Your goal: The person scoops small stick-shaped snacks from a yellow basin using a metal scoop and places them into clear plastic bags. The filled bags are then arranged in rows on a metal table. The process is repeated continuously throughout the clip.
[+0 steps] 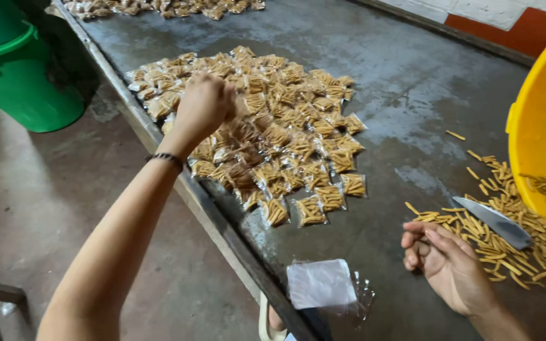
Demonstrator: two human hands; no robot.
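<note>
Our left hand (202, 104) over packets (266, 136) on bench (399, 82), grip closed, contents unclear; right hand (447, 262) curled loosely beside sticks (507, 243), holding nothing.

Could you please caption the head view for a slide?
Left hand over snack packets; right hand beside loose sticks.

Glossy plastic packets (266, 136), matt metal table (406, 82), shiny blade (497, 221)
</note>
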